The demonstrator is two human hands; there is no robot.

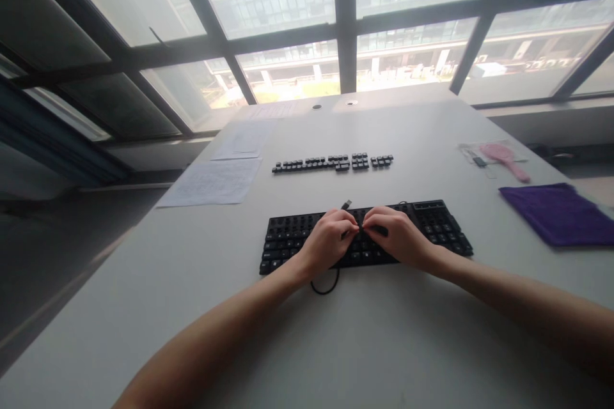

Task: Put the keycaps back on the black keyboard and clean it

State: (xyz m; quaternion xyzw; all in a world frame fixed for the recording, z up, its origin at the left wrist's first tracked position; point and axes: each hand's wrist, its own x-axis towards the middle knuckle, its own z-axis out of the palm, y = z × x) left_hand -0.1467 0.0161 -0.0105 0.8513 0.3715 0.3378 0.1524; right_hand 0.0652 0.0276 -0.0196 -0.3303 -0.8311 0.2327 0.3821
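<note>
A black keyboard [288, 245] lies on the white table with both hands over its middle. Its upper-left part shows bare key sockets, while keycaps sit on the lower rows and the number pad. My left hand [329, 236] is closed in a pinch at the keyboard's centre. Close beside it, my right hand [396, 235] also pinches, fingertips almost meeting the left ones. Whatever lies between the fingertips is too small to make out. Beyond the keyboard, loose black keycaps [314, 164] stand in rows. A USB plug [346, 205] pokes out behind the left hand.
A loop of black cable [326, 292] shows at the keyboard's front edge. White paper sheets [208, 182] lie on the left. To the right are a pink hairbrush [501, 156], a clear bag and a folded purple cloth [559, 214]. Windows stand behind the white table [417, 358].
</note>
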